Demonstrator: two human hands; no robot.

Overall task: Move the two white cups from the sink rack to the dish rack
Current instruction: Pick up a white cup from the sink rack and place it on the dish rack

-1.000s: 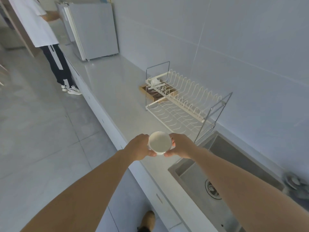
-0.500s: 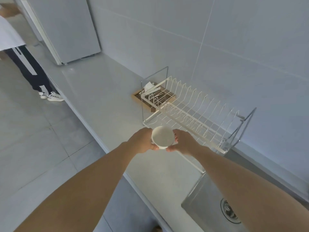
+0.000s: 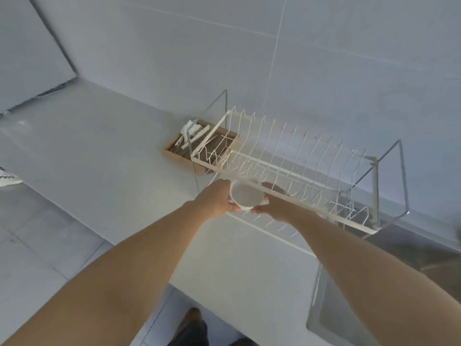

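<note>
A white cup [image 3: 245, 196] is held between both hands, its mouth facing me. My left hand [image 3: 215, 200] grips its left side and my right hand [image 3: 273, 204] its right side. The cup sits just in front of and slightly under the front rail of the white wire dish rack [image 3: 287, 168], a two-tier rack on the counter against the wall. Only this one cup is in view.
A wooden tray [image 3: 184, 156] with white utensils lies behind the rack's left end. The steel sink [image 3: 389, 283] opens at the lower right. A grey appliance [image 3: 27, 53] stands far left on the counter [image 3: 99, 156]. A shoe [image 3: 7, 177] shows at the left edge.
Both hands carried the cup away from the sink and up to the dish rack's front rail. My view swung right and closer, and the other person dropped out of sight.
</note>
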